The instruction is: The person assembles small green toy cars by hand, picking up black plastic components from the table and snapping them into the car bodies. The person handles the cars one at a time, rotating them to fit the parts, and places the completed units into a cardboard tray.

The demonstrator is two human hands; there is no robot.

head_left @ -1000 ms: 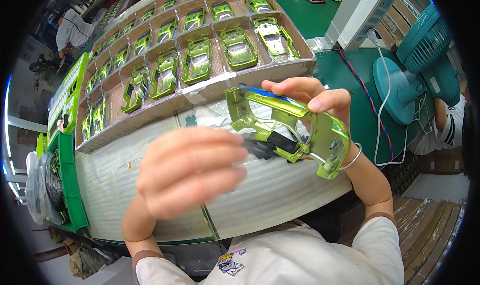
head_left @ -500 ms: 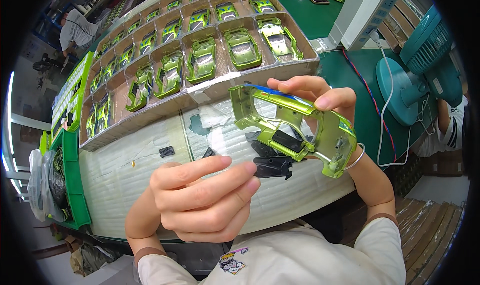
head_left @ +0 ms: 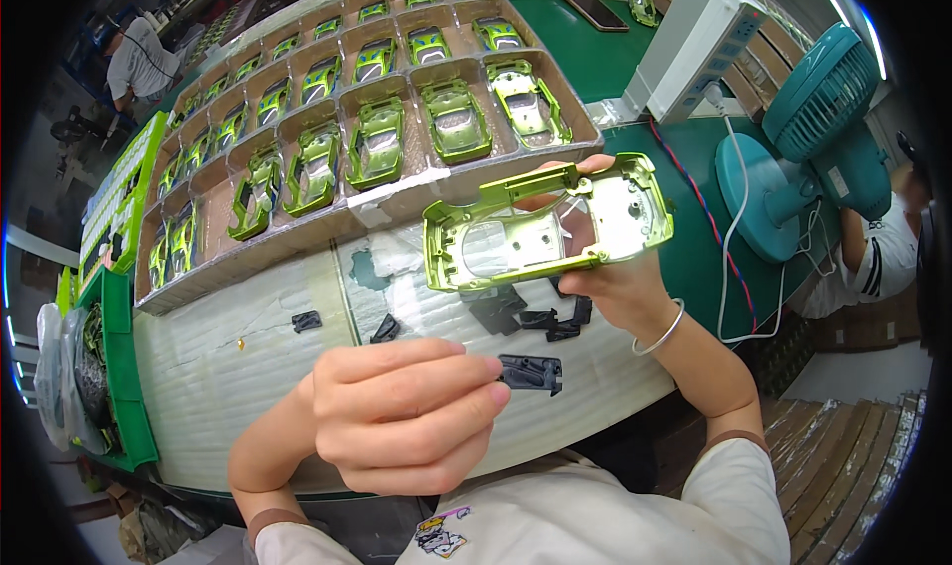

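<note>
My right hand grips a green toy car body shell by its long edges, its hollow inside turned toward me. Between the thumb and fingers of my left hand is a small black plastic part, just below and in front of the shell and apart from it. More black plastic parts lie on the padded white work mat behind my hands. Two others, a small black piece and another black piece, rest farther left on the mat.
Beyond the mat stands a divided cardboard tray of green car shells. A green bin is at the left. On the right are a teal fan, a power strip and cables. A phone lies at the back.
The car shell has been rolled over in my right hand, so its inside now faces me. My left hand still holds the black part, slightly lower. The whole view has shifted a little.
</note>
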